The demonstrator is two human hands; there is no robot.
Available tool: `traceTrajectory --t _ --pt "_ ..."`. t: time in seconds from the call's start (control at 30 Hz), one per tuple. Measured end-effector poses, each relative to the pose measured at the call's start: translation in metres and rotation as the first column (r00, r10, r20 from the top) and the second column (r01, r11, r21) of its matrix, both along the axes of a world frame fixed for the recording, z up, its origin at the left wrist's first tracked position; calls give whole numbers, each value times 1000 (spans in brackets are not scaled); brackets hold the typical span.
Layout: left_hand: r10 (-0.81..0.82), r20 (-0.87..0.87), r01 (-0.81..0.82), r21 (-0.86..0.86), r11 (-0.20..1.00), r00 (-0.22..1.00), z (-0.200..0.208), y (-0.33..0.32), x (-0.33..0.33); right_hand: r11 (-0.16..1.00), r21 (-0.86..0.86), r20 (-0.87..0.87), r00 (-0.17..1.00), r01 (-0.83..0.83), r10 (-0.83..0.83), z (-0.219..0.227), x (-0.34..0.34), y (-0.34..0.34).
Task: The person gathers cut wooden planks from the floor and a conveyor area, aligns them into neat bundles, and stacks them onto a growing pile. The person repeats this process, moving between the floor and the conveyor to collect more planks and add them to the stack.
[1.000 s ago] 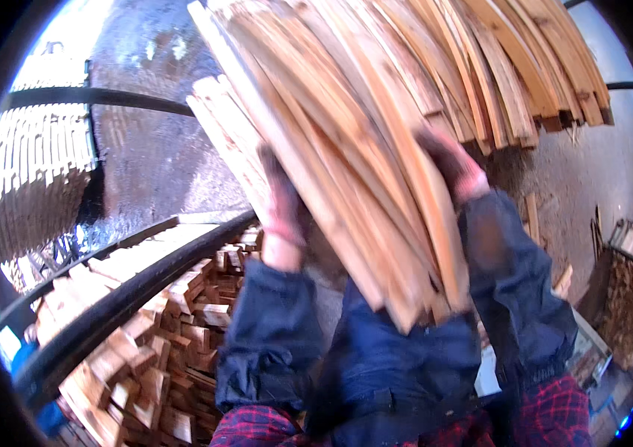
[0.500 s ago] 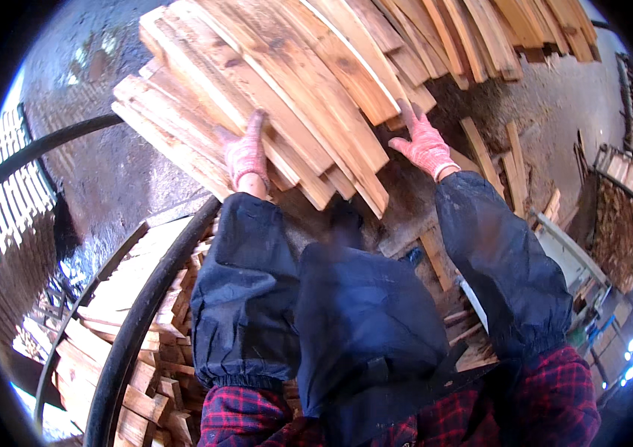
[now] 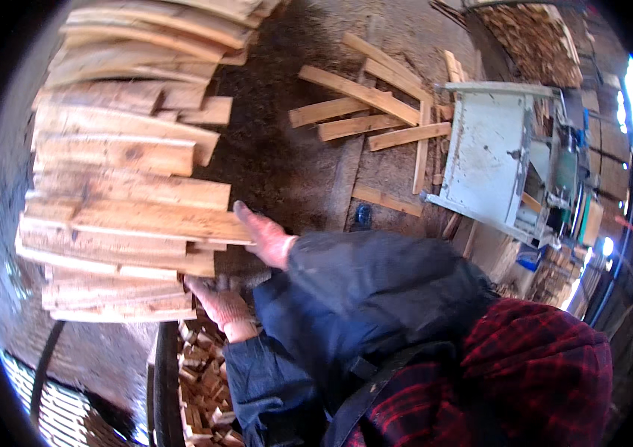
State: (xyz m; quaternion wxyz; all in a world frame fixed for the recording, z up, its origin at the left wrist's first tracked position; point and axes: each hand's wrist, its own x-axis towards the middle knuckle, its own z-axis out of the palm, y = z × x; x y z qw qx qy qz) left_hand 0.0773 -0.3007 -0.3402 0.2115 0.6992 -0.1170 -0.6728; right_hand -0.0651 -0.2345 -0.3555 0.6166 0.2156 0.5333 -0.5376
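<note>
A broad stack of light wooden boards [image 3: 137,216] lies at the left, with its uneven ends facing me. My right hand [image 3: 266,237], in a pinkish work glove, has its fingers stretched along the end of a protruding board. Nearer to me, my left hand [image 3: 221,307], gloved alike, is stretched flat with fingertips at the ends of the nearest boards. Neither hand is wrapped round a board. Whether the left palm presses on the wood I cannot tell.
Several loose wood strips [image 3: 376,104] lie criss-crossed on the dirt floor ahead. A pale metal machine table [image 3: 484,153] stands to the right. Below the stack, a dark bar [image 3: 167,387] borders a heap of short wood pieces [image 3: 205,372]. More stacked wood [image 3: 533,41] sits far right.
My view has swung right, so the stack now sits at the left and the machine table shows. My left hand has come off the board tops to the board ends; both hands remain beside the stack.
</note>
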Motion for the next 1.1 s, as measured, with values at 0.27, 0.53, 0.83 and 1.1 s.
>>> traceTrajectory --t 0.27,0.53,0.83,1.1 --pt "394 -617 -298 259 919 681 -30 -27 -2 757 -87 -506 683 -648 527 28 -1 -82" --pt "-145 -305 148 -14 989 941 8 -69 -10 664 388 -480 475 -640 738 -3 -103 93" --pt "-381 -380 486 233 843 843 6 92 -57 344 707 -499 -90 -618 862 -64 -102 415" --pt "-558 -444 696 251 673 701 -2 220 -165 614 690 -282 640 -383 715 -39 -180 463"
